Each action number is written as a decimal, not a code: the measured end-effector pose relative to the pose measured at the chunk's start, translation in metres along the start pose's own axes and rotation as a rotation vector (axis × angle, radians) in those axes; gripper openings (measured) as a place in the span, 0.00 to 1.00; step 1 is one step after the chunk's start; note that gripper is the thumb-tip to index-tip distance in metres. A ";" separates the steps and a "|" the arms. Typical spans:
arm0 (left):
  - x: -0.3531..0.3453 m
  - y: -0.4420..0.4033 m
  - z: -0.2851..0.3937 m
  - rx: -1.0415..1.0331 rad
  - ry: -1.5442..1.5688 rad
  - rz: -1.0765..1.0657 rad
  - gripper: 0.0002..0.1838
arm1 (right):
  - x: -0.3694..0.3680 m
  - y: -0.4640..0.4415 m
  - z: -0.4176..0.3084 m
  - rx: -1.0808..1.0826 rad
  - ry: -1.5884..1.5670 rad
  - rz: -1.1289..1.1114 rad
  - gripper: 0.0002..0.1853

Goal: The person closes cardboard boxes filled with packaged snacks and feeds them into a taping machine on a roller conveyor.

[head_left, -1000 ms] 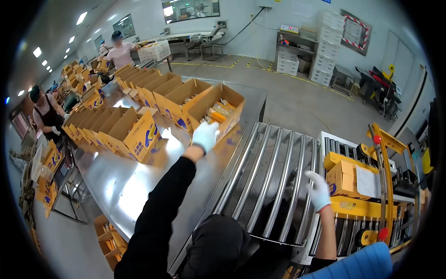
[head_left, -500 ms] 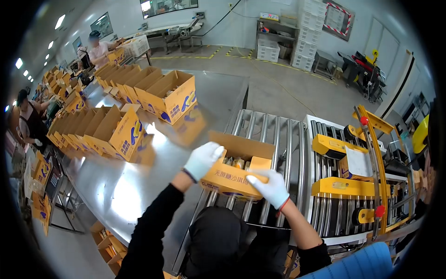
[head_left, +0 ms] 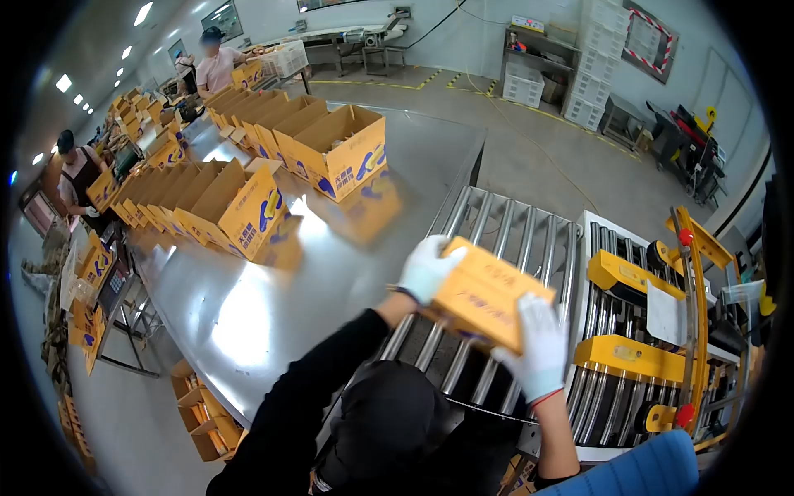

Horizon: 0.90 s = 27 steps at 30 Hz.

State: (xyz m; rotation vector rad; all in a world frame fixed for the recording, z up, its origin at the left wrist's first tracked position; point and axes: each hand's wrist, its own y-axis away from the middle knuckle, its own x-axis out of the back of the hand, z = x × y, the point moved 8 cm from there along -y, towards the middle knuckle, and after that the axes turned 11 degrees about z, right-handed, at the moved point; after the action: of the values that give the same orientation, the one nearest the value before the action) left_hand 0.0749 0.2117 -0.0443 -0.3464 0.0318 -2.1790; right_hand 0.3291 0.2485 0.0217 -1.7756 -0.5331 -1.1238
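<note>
An orange cardboard box (head_left: 484,289) with its top flaps folded down sits tilted over the metal rollers. My left hand (head_left: 432,269), in a white glove, grips its left end. At the right end, my gloved right hand (head_left: 538,343) presses its fingers along the side, so the box is held between both hands. Its contents are hidden by the flaps. Beneath it runs the roller conveyor (head_left: 571,273). To the left, open orange boxes (head_left: 339,153) stand in a row on the steel table (head_left: 413,140), with a second row of open boxes (head_left: 236,211) nearer me.
Right of the rollers is a taping machine with yellow side guides (head_left: 633,355) and a yellow frame (head_left: 691,314). Two co-workers, a person in an apron (head_left: 78,178) and a person in pink (head_left: 219,70), stand at far left. More boxes (head_left: 207,413) sit below the table.
The box's open top has been folded over, hiding the packets inside. Both hands have shifted right with it, and the box has turned. My view has swung left.
</note>
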 end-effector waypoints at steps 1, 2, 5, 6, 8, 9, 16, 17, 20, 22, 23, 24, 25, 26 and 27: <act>-0.029 0.001 0.012 -0.062 0.003 0.097 0.28 | -0.002 -0.002 0.028 -0.043 0.117 0.031 0.58; -0.064 0.014 0.033 -0.163 -0.074 0.058 0.36 | -0.003 -0.008 0.049 -0.097 0.174 0.061 0.60; -0.152 0.066 0.079 -0.117 0.038 -0.495 0.52 | -0.004 -0.030 0.089 -0.176 0.217 0.024 0.58; -0.199 0.074 0.049 -0.072 0.112 -0.881 0.51 | -0.010 -0.031 0.099 -0.157 0.261 0.067 0.55; -0.183 0.078 0.035 -0.157 -0.086 -0.850 0.44 | -0.002 -0.025 0.108 -0.155 0.281 0.096 0.44; -0.156 0.067 0.050 -0.366 -0.214 -0.826 0.42 | -0.005 -0.021 0.120 -0.160 0.285 0.090 0.44; 0.140 -0.173 0.078 -0.579 -0.837 0.375 0.21 | 0.007 0.001 0.149 -0.235 0.237 0.310 0.15; 0.180 -0.213 0.042 -0.689 -1.179 0.605 0.24 | 0.013 0.007 0.155 -0.246 0.253 0.319 0.15; 0.224 -0.247 -0.012 -0.505 -1.520 0.342 0.25 | 0.019 0.024 0.149 -0.116 0.042 0.276 0.17; 0.207 -0.236 -0.010 -0.404 -1.619 0.001 0.19 | 0.012 0.049 0.143 -0.271 -0.299 0.259 0.19; 0.173 -0.215 0.002 -0.507 -1.681 -0.119 0.17 | -0.004 0.064 0.143 -0.441 -0.525 0.203 0.19; 0.151 -0.196 0.014 -0.477 -1.569 -0.099 0.17 | -0.002 0.057 0.116 -0.297 -0.465 0.182 0.18; 0.131 -0.173 0.028 -0.446 -1.454 -0.077 0.17 | 0.005 0.045 0.082 -0.150 -0.402 0.162 0.18; 0.109 -0.148 0.041 -0.446 -1.330 -0.143 0.18 | 0.011 0.029 0.051 -0.071 -0.397 0.131 0.18; 0.097 -0.120 0.060 -0.446 -1.203 -0.208 0.19 | 0.013 0.016 0.023 0.014 -0.390 0.110 0.20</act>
State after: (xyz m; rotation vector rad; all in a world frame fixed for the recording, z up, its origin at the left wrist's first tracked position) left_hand -0.0579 0.2115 0.0536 -1.9043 -0.1975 -1.8073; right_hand 0.3573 0.2597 0.0221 -1.9977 -0.6614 -0.6968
